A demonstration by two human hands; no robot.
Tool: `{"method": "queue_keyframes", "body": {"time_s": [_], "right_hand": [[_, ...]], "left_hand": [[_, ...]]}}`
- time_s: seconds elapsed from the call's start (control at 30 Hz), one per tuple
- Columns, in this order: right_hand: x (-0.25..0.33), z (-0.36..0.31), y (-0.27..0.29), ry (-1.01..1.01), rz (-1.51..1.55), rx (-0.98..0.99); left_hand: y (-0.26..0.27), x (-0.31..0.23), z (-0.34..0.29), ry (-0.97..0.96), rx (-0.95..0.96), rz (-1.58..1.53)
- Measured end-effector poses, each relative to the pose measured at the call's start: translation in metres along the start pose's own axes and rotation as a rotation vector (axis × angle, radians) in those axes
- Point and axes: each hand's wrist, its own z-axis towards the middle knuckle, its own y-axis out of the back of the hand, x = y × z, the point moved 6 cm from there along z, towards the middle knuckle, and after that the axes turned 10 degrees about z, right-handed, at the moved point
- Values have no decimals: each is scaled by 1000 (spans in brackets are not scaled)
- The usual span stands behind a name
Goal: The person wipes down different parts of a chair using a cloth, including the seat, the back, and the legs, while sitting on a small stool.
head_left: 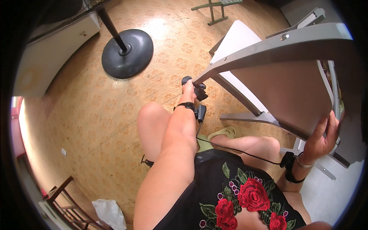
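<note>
A large tilted piece of furniture, seemingly a chair, has a grey curved frame (264, 51), a brownish-grey panel (283, 92) and a white flat part (239, 40). My left hand (188, 90) is closed at the near end of the curved frame. A black rounded piece (200, 92) shows beside that hand; its exact kind is unclear, and most of the fingers are hidden. On the right, my right hand (324, 136) lies against the lower right edge of the panel, thumb and fingers stretched upward.
A black round stand base (128, 53) with a pole is at the upper left, near a white cabinet (61, 53). A green folding stool (216, 9) stands far off. A brown wooden rack (67, 203) and a white bag (109, 212) lie lower left. A cable (237, 150) links my wrist straps.
</note>
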Motion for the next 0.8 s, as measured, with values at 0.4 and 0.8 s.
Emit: {"method": "queue_keyframes", "body": {"time_s": [0.4, 0.8], "right_hand": [[1, 4, 3, 73, -23, -54], [-14, -2, 8, 13, -46, -68]], "left_hand": [[-70, -82, -177, -250, 511, 508], [-79, -89, -164, -687, 417, 951]]}}
